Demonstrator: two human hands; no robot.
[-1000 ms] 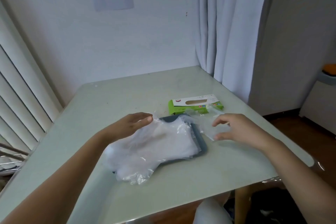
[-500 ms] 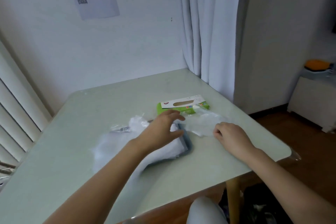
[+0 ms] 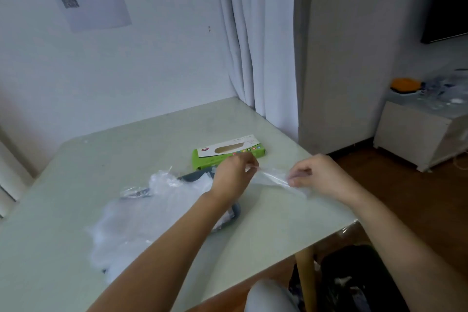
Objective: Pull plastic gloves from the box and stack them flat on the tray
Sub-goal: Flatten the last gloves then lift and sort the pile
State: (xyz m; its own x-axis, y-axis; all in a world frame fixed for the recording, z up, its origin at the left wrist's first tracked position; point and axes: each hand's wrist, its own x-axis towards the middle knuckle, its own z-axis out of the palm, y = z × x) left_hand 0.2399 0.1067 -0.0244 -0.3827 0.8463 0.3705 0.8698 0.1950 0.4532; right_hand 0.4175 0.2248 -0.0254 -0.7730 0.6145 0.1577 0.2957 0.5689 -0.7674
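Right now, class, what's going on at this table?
A person stretches one clear glove between both hands. The left hand pinches one end and the right hand pinches the other, just in front of the green box. A loose pile of gloves covers most of the dark tray on the table.

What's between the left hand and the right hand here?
In the head view, a clear plastic glove stretches between the left hand and right hand, pinched at each end.
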